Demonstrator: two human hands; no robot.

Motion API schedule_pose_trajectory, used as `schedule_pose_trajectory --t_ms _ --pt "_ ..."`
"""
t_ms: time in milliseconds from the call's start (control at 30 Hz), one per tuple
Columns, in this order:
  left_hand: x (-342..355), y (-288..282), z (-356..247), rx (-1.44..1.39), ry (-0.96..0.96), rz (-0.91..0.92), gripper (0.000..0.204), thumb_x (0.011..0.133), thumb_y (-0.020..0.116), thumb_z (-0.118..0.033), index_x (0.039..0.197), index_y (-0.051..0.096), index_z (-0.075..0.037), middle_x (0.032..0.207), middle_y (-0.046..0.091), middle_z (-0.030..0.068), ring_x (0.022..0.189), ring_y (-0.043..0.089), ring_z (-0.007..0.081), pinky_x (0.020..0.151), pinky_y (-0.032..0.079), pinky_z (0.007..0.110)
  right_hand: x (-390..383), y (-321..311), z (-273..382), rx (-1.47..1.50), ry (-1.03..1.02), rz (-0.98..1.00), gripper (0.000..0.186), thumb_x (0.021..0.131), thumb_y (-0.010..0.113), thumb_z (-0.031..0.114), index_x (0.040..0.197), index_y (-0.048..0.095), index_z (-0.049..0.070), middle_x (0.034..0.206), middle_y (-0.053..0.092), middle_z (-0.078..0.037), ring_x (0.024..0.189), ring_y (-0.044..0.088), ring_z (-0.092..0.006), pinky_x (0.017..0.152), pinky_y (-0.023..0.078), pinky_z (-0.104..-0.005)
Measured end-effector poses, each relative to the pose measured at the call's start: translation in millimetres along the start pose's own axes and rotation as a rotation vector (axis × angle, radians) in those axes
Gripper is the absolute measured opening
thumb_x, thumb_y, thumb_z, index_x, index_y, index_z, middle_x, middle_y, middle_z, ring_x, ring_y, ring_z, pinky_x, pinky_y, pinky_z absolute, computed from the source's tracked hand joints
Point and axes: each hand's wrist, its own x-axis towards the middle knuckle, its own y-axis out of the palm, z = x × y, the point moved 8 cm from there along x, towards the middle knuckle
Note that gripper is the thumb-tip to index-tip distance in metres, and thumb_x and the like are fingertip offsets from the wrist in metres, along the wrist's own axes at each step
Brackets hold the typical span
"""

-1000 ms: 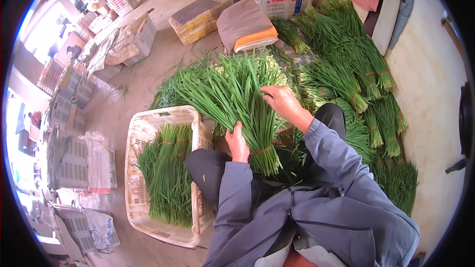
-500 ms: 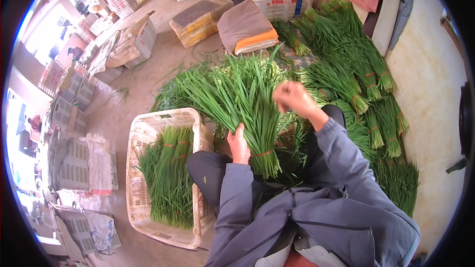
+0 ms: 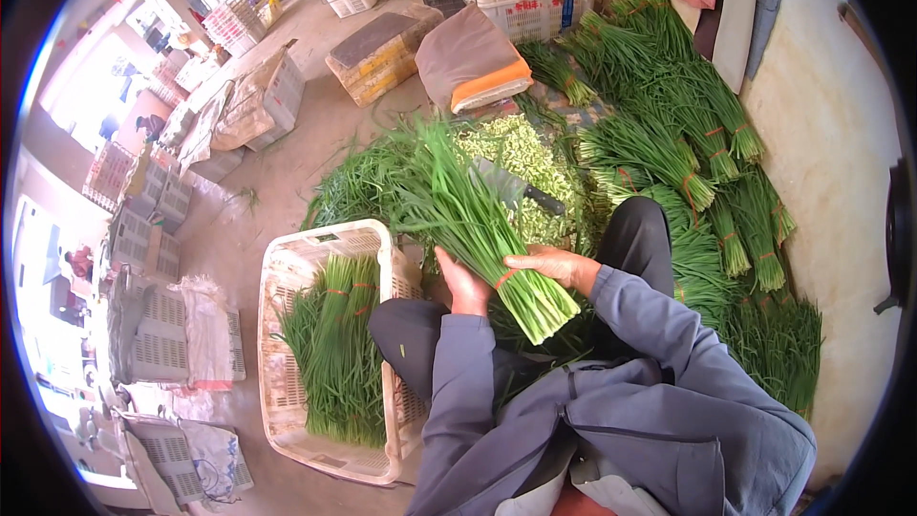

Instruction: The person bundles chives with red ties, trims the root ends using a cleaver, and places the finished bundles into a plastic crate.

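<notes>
A large bunch of green garlic chives lies slantwise over my lap, its pale cut ends toward me on the right and its leaf tips up and left. A red band goes round it near the cut ends. My right hand grips it beside the band, thumb on top. Supporting it from the left side is my left hand, with its fingers hidden under the leaves. Beyond the bunch, a cleaver with a black handle rests on a heap of pale chopped stalk ends.
By my left knee stands a white plastic crate holding banded chive bunches. More bunches are piled along the wall at right. Ahead are a folded cushion, a taped box and stacked crates.
My right hand has come down from above the leaves to the banded end. The bunch has tilted, its cut ends swinging right, which uncovers the cleaver and chopped ends.
</notes>
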Motion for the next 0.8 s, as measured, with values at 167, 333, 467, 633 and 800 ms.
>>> schedule_pose_trajectory --t_ms 167,333,467,633,800 --pt "-22 -16 8 0.403 0.011 0.002 0.072 0.099 0.045 -0.058 0.144 0.043 0.000 0.142 0.052 0.0141 0.130 0.048 0.0289 0.110 0.037 0.046 6 -8 18 -0.341 -0.064 -0.102 0.068 0.081 0.082 0.036 0.128 0.056 -0.006 0.112 0.069 -0.015 0.101 0.067 -0.0201 0.087 0.055 -0.0346" --pt "-14 -15 -5 0.350 0.032 -0.070 0.040 0.095 0.067 -0.019 0.127 0.058 0.003 0.120 0.065 0.0119 0.101 0.067 0.0233 0.087 0.058 0.041 -8 14 13 -1.022 -0.130 -0.349 0.109 0.065 0.086 0.053 0.140 0.038 -0.008 0.127 0.057 -0.030 0.119 0.058 -0.0418 0.104 0.045 -0.0424" --pt "-10 -19 -16 0.174 0.113 -0.010 0.031 0.097 0.059 -0.015 0.121 0.060 0.005 0.114 0.067 0.0125 0.097 0.069 0.0250 0.084 0.058 0.040 2 19 17 -0.838 -0.296 -0.256 0.116 0.068 0.085 0.055 0.144 0.028 -0.012 0.136 0.050 -0.030 0.129 0.051 -0.0367 0.110 0.039 -0.0402" --pt "-19 -26 -21 0.343 0.352 -0.023 0.036 0.092 0.061 -0.002 0.128 0.058 0.001 0.123 0.063 0.0083 0.110 0.063 0.0226 0.094 0.051 0.038 24 30 75 -0.663 -0.528 -0.526 0.097 0.079 0.081 0.043 0.146 0.030 -0.003 0.125 0.060 -0.024 0.118 0.059 -0.0302 0.104 0.045 -0.0383" --pt "-19 -4 -21 0.276 0.310 0.053 0.038 0.093 0.063 -0.004 0.130 0.058 0.001 0.123 0.064 0.0086 0.109 0.063 0.0230 0.096 0.051 0.040 48 -7 72 -0.272 -0.562 -0.359 0.056 0.090 0.075 0.021 0.133 0.048 -0.004 0.117 0.066 -0.014 0.102 0.064 -0.0190 0.092 0.052 -0.0351"
